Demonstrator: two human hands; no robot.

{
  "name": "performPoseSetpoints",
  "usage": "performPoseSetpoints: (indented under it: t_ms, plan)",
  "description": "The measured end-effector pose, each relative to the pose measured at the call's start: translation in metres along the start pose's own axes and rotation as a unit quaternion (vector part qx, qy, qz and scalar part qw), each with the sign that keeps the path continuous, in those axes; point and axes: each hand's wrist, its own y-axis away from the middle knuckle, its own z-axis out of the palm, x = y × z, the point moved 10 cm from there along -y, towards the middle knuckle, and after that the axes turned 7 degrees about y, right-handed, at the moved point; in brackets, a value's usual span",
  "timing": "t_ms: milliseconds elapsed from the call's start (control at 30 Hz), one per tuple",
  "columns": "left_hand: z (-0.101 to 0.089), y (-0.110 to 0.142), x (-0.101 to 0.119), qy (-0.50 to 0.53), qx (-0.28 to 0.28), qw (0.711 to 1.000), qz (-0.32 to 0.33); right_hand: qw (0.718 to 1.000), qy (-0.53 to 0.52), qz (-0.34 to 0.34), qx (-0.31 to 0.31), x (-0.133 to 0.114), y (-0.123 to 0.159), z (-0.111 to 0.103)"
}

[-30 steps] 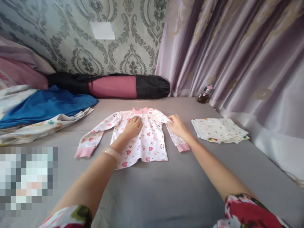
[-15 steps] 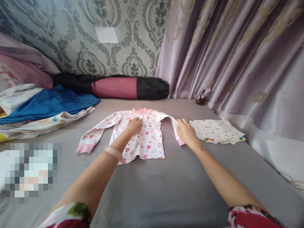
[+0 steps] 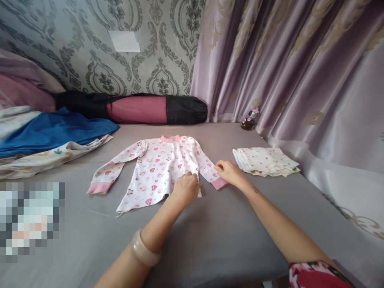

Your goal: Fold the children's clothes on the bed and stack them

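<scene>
A small white long-sleeved shirt [image 3: 156, 172] with pink hearts, pink collar and pink cuffs lies spread on the grey bed sheet [image 3: 240, 224]. My left hand [image 3: 186, 188], below a pale bangle [image 3: 144, 250], is closed with curled fingers over the shirt's lower right side, where the cloth creases toward it. Out at the right sleeve, my right hand [image 3: 230, 173] pinches the sleeve's edge just above the cuff. The opposite sleeve [image 3: 111, 170] stretches out to the left. My left hand hides part of the hem.
Folded white printed clothes [image 3: 267, 161] lie in a pile to the right. A brown bottle [image 3: 250, 120] stands by the curtain [image 3: 222, 60]. A black and pink rolled bag [image 3: 138, 110] lies along the wall. Blue cloth [image 3: 63, 128] and other clothes heap at the left.
My left hand has moved from the shirt's chest down and right to its lower side. The right sleeve now lies straighter and flatter. The shirt's lower left corner spreads further left.
</scene>
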Motion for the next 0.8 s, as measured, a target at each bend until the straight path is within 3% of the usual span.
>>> performPoseSetpoints:
  t_ms: [167,300,400,533,700,800]
  plan:
    - [0.009,0.018,0.015,0.005,0.043,0.999,-0.004,0.998,-0.005,0.047,-0.030,0.030,-0.007,0.021]
    - [0.009,0.026,0.028,-0.013,0.077,0.997,0.023,0.992,-0.082,0.042,-0.089,0.033,-0.015,0.038]
    - [0.010,0.031,0.034,-0.023,0.073,0.996,0.053,0.979,-0.156,0.023,-0.130,0.032,-0.025,0.037]
    - [0.007,0.033,0.032,-0.031,0.084,0.994,0.063,0.983,-0.156,0.074,-0.066,0.063,-0.051,-0.002]
    - [0.019,0.026,0.032,-0.067,0.061,0.994,0.061,0.992,-0.054,0.096,0.055,0.111,-0.095,-0.068]
    - [0.023,0.024,0.030,-0.054,0.078,0.993,0.064,0.996,0.008,0.078,0.051,0.123,-0.115,-0.081]
